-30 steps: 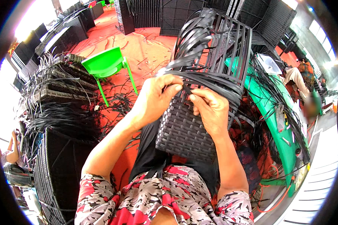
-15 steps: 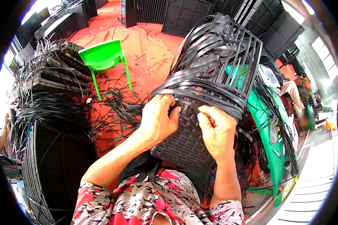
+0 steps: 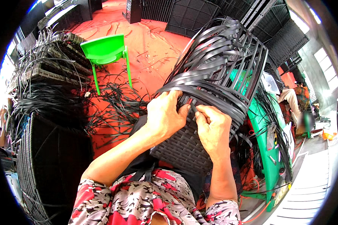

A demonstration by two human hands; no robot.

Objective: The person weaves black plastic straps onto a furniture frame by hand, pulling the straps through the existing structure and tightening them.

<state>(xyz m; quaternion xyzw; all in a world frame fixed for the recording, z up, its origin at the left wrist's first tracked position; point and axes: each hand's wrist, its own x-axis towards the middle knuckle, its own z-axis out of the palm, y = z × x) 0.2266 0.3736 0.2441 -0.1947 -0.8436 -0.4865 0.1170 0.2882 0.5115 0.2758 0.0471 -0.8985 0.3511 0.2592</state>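
A black woven panel [image 3: 184, 148] of flat plastic strips lies over my lap, its lower part closely woven. Long loose black strips [image 3: 214, 56] fan out from its upper part, across a frame of dark bars [image 3: 257, 75]. My left hand [image 3: 166, 112] is at the edge of the weave, its fingers curled under the lowest loose strips. Close by on the right, my right hand [image 3: 213, 125] pinches a short black strip end [image 3: 193, 108] between thumb and forefinger. What the left fingertips grip is partly covered by the strips.
A green chair [image 3: 105, 50] stands on the red floor covering [image 3: 139, 41], with cut strips [image 3: 116, 105] scattered beside it. Stacked woven panels [image 3: 45, 71] rise at the left. To my right is a green table [image 3: 264, 131] draped with strips; a seated person [image 3: 289, 99] is beyond.
My hands have come closer together, the left moving right and slightly up. A short strip end now shows between them. The whole view has shifted a little.
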